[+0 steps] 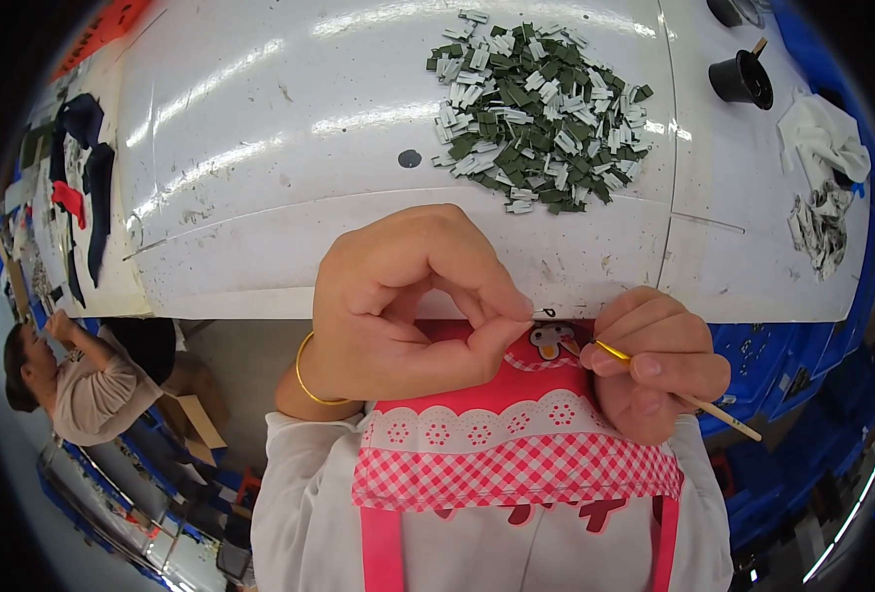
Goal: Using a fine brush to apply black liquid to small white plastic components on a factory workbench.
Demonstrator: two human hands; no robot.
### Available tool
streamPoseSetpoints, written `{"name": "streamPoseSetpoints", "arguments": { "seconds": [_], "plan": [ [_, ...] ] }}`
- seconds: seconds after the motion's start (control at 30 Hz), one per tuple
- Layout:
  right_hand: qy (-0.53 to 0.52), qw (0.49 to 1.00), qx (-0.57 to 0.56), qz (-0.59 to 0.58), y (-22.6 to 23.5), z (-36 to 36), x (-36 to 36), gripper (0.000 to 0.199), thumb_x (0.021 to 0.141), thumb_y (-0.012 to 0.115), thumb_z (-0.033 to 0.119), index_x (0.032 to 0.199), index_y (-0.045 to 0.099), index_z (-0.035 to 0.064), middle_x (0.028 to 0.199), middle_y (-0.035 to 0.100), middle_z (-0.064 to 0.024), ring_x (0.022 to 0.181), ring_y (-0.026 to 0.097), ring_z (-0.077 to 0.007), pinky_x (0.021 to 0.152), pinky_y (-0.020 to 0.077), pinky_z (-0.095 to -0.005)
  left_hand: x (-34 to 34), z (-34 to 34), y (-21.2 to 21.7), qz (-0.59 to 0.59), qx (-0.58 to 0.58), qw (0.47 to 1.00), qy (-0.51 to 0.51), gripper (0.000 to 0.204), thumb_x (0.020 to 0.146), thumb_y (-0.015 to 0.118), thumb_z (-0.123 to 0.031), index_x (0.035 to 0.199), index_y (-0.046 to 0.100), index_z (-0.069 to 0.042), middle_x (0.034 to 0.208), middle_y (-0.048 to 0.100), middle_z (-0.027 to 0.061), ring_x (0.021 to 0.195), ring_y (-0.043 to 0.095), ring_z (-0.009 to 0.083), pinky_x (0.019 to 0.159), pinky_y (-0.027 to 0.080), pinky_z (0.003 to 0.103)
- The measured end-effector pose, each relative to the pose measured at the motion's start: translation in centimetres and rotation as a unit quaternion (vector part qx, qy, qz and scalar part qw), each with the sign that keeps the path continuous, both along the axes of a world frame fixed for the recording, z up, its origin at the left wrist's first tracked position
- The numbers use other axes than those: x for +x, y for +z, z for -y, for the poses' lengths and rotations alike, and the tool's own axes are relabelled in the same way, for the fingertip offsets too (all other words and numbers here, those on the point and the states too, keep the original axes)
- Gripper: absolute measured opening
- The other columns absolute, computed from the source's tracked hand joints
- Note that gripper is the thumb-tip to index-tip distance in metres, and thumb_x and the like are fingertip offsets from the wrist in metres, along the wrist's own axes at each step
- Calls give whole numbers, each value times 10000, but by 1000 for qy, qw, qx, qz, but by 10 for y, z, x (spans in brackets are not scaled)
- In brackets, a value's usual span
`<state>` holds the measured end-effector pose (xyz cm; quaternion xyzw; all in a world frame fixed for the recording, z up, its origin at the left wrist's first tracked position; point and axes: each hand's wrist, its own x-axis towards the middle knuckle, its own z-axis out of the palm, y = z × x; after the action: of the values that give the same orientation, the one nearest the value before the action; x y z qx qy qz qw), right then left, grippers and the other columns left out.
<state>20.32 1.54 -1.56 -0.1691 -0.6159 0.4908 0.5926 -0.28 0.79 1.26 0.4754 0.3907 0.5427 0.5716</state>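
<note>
A tiny piece, mostly hidden, is pinched by the left hand (408,306) below one uncountable pile of clips (536,109); one thin stick (679,395) is clamped in the right hand (659,360).

Bright overhead glare on table (260,148), fisheye-bent, dark rim

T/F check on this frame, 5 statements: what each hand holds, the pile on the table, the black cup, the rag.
1. The right hand holds a thin yellow-handled brush. True.
2. The left hand lies flat on the white table. False: it is raised, thumb and forefinger pinching a tiny piece.
3. The pile of green and white small pieces sits on the table. True.
4. The black cup stands inside the pile. False: it stands apart, to the right.
5. A crumpled white rag lies near the right edge. True.
</note>
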Motion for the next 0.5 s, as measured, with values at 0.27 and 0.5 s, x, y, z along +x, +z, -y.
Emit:
{"name": "streamPoseSetpoints", "arguments": {
  "seconds": [0.27,0.5],
  "plan": [
    [-74,983,115,125,-2,0,-7,202,831,524,94,1018,570,34,822,650,-138,567,583,-175,493,462,-275,3,2,-4,-136,109,984,32,257,579,727,114,763,632,-39,752,620,65,545,495,86,475,365,162],
    [-98,974,134,153,-3,2,-10,255,783,517,68,1017,604,12,786,667,-158,538,572,-185,479,467,-287,4,2,-7,-161,138,976,46,246,581,710,113,762,630,-32,739,607,60,537,483,83,460,350,165]
  ]
}}
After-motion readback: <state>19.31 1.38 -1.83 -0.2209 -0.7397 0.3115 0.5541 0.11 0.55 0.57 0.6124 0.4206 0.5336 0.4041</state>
